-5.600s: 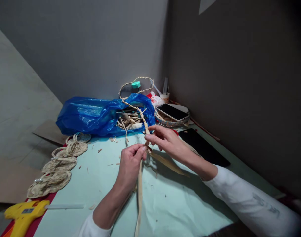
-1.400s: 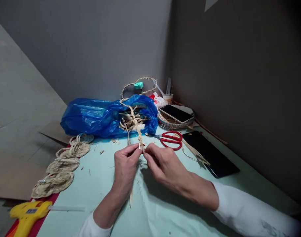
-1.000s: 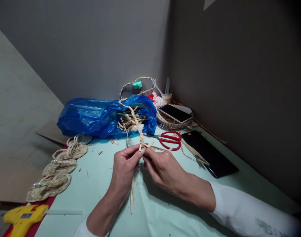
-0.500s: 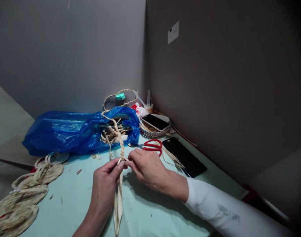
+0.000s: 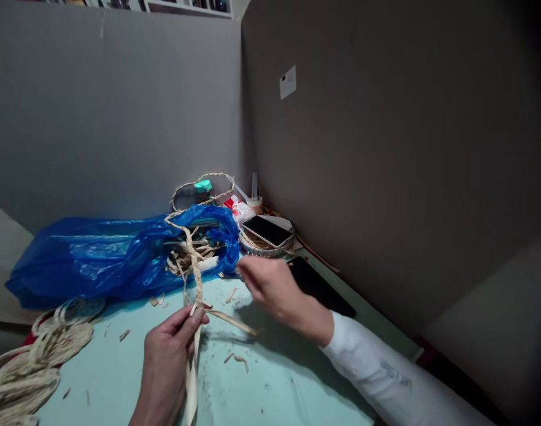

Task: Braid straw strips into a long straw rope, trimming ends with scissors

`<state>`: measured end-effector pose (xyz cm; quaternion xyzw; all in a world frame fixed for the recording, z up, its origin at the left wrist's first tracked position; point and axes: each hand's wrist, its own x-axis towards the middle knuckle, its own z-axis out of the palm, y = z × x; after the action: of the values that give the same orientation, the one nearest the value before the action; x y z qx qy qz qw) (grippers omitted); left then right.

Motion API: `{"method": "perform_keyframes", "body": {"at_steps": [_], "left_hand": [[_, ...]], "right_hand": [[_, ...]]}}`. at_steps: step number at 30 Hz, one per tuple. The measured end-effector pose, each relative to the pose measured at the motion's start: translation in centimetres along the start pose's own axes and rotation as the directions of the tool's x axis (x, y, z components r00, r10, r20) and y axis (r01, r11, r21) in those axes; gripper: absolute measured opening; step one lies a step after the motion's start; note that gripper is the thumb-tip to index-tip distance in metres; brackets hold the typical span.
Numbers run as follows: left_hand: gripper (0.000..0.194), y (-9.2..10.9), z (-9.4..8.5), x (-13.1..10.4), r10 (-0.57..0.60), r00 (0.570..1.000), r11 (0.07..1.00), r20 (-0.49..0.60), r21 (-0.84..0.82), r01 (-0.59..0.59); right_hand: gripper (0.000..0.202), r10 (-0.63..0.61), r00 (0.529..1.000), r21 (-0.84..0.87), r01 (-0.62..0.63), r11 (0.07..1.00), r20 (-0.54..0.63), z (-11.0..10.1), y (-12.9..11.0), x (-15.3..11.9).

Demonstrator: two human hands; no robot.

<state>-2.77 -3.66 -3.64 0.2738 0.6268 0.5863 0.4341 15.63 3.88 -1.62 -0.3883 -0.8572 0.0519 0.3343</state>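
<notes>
A braided cord of pale dried fibre point(image 5: 194, 263) runs from the blue bag down to my left hand point(image 5: 168, 355), which pinches its lower end between thumb and fingers. Loose strands point(image 5: 191, 390) hang below that pinch, and another strand point(image 5: 232, 321) sticks out to the right. My right hand point(image 5: 274, 290) is raised off the braid, to its right, with the fingers bent together. Whether it holds anything cannot be made out. The red scissors are hidden behind it.
An open blue plastic bag point(image 5: 97, 254) with fibre scraps lies at the back left. Coiled fibre bundles point(image 5: 61, 343) are at the left edge. A phone point(image 5: 268, 231) rests on a round container point(image 5: 270, 251); a black tablet point(image 5: 321, 284) lies behind my right hand.
My right hand has let go of the braid and moved up and to the right. A strand now juts out rightward, and scraps show on the table. The view has shifted.
</notes>
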Motion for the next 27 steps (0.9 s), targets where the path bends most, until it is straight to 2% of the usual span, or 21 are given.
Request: {"method": "perform_keyframes", "body": {"at_steps": [2,3,5,8,10,12,16,18,21,23,27], "left_hand": [[0.043,0.3,0.1,-0.1,-0.043,0.999,0.997,-0.007,-0.07,0.043],[0.041,0.4,0.1,-0.2,-0.052,0.999,0.995,0.006,-0.086,0.052],[0.038,0.6,0.2,-0.5,-0.052,0.997,0.992,0.053,-0.11,0.058],[0.034,0.9,0.2,-0.9,-0.019,0.992,0.988,0.125,-0.149,0.038],[0.031,1.0,0.2,-1.1,0.002,0.987,0.985,0.158,-0.171,0.026],[0.029,1.1,0.1,-1.2,0.019,0.983,0.983,0.182,-0.181,0.014],[0.024,1.2,-0.2,-1.1,0.06,0.976,0.979,0.208,-0.204,-0.016],[0.022,1.3,-0.4,-0.9,0.068,0.977,0.974,0.204,-0.226,-0.02],[0.02,1.4,-0.6,-0.7,0.074,0.978,0.967,0.197,-0.256,-0.022],[0.02,1.6,-0.6,-0.6,0.072,0.977,0.963,0.202,-0.269,-0.016],[0.02,2.0,-0.8,-0.6,0.07,0.974,0.958,0.218,-0.285,-0.006]], "right_hand": [[0.015,0.144,0.99,-0.122,-0.143,0.982,-0.002,-1.2,1.6,0.6],[0.014,0.174,0.984,-0.189,-0.164,0.968,0.039,-1.4,2.3,0.8],[0.014,0.177,0.965,-0.301,-0.113,0.947,0.194,-1.0,3.1,1.0],[0.018,0.132,0.907,-0.373,0.03,0.927,0.399,0.9,3.3,0.7],[0.022,0.131,0.89,-0.411,0.067,0.909,0.436,2.1,3.0,0.4],[0.019,0.128,0.896,-0.425,0.072,0.902,0.425,2.6,2.8,0.3],[0.013,0.134,0.927,-0.324,-0.014,0.946,0.35,2.0,2.8,0.4],[0.019,0.149,0.938,-0.237,-0.074,0.969,0.313,1.4,2.9,0.5],[0.035,0.096,0.96,-0.06,-0.083,0.995,0.265,0.7,3.0,0.5],[0.043,0.058,0.962,0.075,-0.081,0.994,0.267,0.3,2.8,0.6],[0.047,0.035,0.955,0.273,-0.119,0.955,0.295,0.1,1.8,0.6]]}}
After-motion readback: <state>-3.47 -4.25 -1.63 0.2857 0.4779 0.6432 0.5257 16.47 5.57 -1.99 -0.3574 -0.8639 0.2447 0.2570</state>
